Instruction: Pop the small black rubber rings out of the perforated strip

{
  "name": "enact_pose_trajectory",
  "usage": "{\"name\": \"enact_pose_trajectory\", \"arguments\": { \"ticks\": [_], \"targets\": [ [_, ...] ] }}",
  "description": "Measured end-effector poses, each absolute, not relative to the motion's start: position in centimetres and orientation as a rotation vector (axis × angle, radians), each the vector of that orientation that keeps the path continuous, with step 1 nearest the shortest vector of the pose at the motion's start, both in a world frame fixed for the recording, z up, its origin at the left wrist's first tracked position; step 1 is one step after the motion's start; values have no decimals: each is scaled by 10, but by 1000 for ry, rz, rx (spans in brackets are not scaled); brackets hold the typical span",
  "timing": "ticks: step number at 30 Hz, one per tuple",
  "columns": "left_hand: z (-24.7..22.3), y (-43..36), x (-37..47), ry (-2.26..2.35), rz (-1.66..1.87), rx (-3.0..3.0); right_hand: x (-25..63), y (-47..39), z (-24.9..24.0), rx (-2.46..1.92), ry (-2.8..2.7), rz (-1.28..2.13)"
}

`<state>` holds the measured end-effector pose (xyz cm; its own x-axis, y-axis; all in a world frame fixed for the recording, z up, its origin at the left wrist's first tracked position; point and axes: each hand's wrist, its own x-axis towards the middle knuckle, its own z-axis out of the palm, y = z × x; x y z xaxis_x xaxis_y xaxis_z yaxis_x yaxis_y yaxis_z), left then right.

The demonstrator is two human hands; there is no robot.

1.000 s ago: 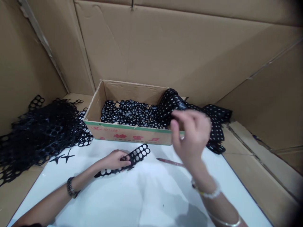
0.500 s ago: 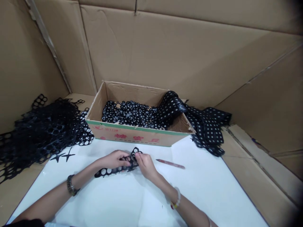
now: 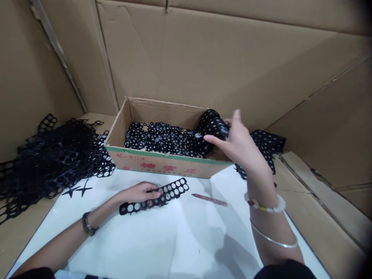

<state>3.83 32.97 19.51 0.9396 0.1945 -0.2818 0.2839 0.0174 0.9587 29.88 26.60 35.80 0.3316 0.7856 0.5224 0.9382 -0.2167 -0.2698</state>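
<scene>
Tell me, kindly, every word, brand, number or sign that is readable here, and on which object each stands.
"糖蜜豆": large red characters on the front of the brown open cardboard box; the last is somewhat blurred.
Small red logo and lettering, front's upper left: too blurred to read.
Fine print under the large characters: too small to read.
No readable numbers.

Large red "糖蜜豆" (image 3: pixel 168 168) stands on the cardboard box (image 3: pixel 203 169), smaller print too blurred.
</scene>
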Motion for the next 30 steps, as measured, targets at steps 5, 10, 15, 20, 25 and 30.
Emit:
{"name": "enact_pose_trajectory", "arguments": {
  "ticks": [5,10,15,20,25,30],
  "targets": [
    [197,340,37,311,-71,1363,242,229,307,-1602,-1487,-707],
    [202,321,45,468,141,1225,194,205,227,-1912,-1892,118],
    [200,301,53,545,272,1144,186,208,198,-2116,-1869,144],
    [196,299,54,527,185,1118,188,210,192,-1913,-2075,180],
    [187,300,50,617,199,1355,199,212,185,-1728,-1783,278],
    [185,302,49,750,104,1405,216,212,186,-1844,-1551,113]
  ]
}}
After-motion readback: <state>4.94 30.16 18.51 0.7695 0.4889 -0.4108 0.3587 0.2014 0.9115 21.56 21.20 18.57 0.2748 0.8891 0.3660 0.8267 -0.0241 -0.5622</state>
